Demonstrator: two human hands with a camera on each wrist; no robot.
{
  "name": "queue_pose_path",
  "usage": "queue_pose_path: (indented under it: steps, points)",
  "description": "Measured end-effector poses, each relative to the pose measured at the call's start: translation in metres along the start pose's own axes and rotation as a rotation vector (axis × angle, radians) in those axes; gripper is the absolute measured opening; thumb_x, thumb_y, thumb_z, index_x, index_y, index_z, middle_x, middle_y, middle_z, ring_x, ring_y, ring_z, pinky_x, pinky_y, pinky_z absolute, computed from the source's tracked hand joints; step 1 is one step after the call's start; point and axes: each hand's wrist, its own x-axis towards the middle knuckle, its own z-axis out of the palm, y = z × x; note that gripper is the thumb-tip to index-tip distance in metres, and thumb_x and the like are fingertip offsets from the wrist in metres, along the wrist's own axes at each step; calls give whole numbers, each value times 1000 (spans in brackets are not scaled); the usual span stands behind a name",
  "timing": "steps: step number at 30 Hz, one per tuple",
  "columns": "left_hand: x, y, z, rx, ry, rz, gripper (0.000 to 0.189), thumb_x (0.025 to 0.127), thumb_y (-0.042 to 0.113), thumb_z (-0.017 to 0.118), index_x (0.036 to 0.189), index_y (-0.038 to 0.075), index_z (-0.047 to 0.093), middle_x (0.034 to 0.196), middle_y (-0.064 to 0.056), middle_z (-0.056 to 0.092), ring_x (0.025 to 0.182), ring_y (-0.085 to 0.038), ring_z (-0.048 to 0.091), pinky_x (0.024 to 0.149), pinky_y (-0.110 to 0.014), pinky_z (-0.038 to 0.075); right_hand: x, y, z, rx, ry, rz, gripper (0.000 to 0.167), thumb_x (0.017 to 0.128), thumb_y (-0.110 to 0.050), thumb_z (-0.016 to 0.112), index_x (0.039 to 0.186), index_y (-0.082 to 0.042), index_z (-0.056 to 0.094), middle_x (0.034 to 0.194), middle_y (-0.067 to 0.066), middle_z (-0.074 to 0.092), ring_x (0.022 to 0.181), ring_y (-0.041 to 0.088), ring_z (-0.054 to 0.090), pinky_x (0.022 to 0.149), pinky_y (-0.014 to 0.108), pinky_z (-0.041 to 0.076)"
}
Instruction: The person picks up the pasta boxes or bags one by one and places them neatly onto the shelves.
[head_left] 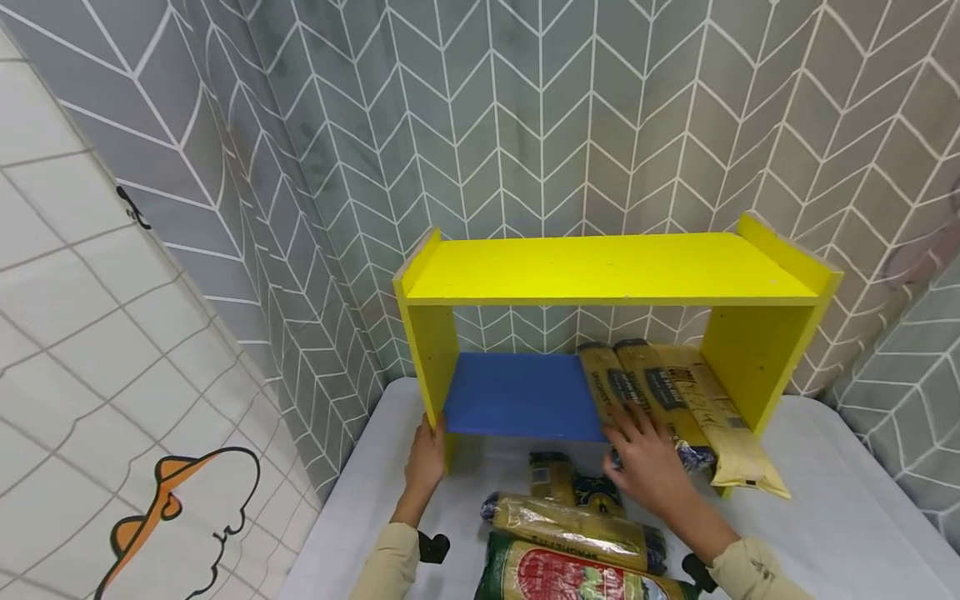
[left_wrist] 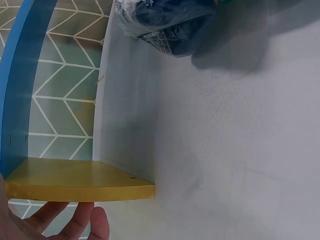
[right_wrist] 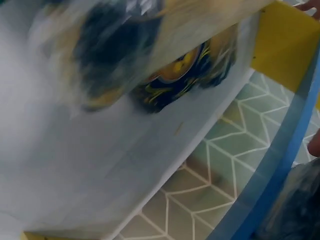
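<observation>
My left hand (head_left: pixel 423 462) grips the lower front edge of the shelf unit's yellow left side panel (head_left: pixel 433 350). In the left wrist view its fingers (left_wrist: pixel 75 222) curl behind that panel. My right hand (head_left: pixel 648 462) lies with spread fingers on the near ends of pasta packets on the blue shelf board (head_left: pixel 517 392). Several long packets lie side by side at the board's right: a left one (head_left: pixel 596 367), a dark-labelled one (head_left: pixel 663 387) and a paler one (head_left: pixel 712 400) whose end juts past the front edge.
On the white table before the unit lie a spaghetti packet (head_left: pixel 570 527), a red-and-green labelled packet (head_left: pixel 570 575) and smaller packs (head_left: pixel 551 477) behind. A yellow top board (head_left: pixel 600 267) spans the unit. Patterned curtain (head_left: pixel 525 125) hangs behind; tiled wall (head_left: pixel 112 333) stands left.
</observation>
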Motion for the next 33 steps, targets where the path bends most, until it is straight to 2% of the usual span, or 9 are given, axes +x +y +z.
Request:
queue_pose_path:
  steps: [3, 10, 15, 17, 19, 20, 24, 29, 33]
  points:
    - [-1, -1, -1, 2, 0, 6, 56, 110, 53, 28, 140, 10, 48, 105, -17, 59, 82, -28, 58, 65, -44, 43, 0, -7, -1, -39, 33, -5, 73, 107, -45, 10, 105, -10, 74, 122, 14, 70, 114, 43, 64, 85, 63, 53]
    - [0, -5, 1, 2, -4, 9, 54, 111, 51, 28, 138, 9, 47, 103, -17, 58, 79, -26, 56, 62, -39, 40, -1, -21, -10, 98, 113, -116, 51, 108, -28, 25, 104, -9, 72, 114, 11, 71, 110, 35, 64, 96, 54, 50]
    - [1, -5, 1, 1, -6, 15, 54, 111, 52, 28, 138, 9, 47, 102, -17, 57, 79, -26, 55, 63, -39, 39, -7, -30, -13, 277, 132, -354, 42, 108, -23, 31, 107, -11, 72, 115, 8, 70, 110, 25, 65, 81, 28, 56]
    - [1, -4, 2, -2, -3, 14, 55, 111, 52, 27, 139, 9, 47, 103, -17, 58, 80, -27, 56, 63, -40, 40, -14, -33, -11, 340, 100, -470, 32, 107, -20, 39, 109, -11, 70, 115, 7, 68, 107, 21, 65, 72, 18, 53]
    - [1, -4, 3, -7, 0, 16, 56, 111, 52, 28, 140, 8, 47, 104, -18, 58, 81, -28, 56, 64, -42, 42, -23, -35, -8, 397, 21, -531, 15, 102, -17, 59, 112, -12, 69, 117, 7, 67, 106, 18, 64, 67, 11, 48]
    - [1, -4, 4, -6, -1, 15, 57, 111, 52, 28, 141, 8, 46, 106, -19, 59, 81, -28, 57, 64, -43, 42, -28, -36, -6, 417, -22, -543, 18, 97, -16, 68, 115, -13, 68, 118, 7, 67, 105, 17, 64, 67, 11, 47]
    - [1, -4, 5, -6, -14, 8, 58, 111, 52, 28, 144, 8, 45, 109, -19, 59, 82, -28, 57, 65, -43, 43, -47, -38, -1, 467, -205, -461, 48, 82, -19, 86, 126, -18, 64, 129, 8, 66, 108, 18, 65, 69, 15, 49]
    - [1, -5, 3, -1, -15, 6, 56, 111, 51, 28, 143, 8, 45, 107, -19, 59, 81, -27, 56, 64, -40, 41, -58, -36, -2, 470, -463, -263, 41, 103, -40, 61, 141, -24, 56, 141, 8, 60, 113, 24, 66, 67, 28, 52]
    - [2, -7, 3, 1, -13, 9, 57, 111, 52, 27, 143, 8, 45, 105, -18, 58, 81, -27, 56, 64, -39, 40, -57, -33, -7, 496, -642, -167, 51, 105, -52, 50, 149, -25, 49, 144, 7, 58, 116, 28, 65, 64, 33, 51]
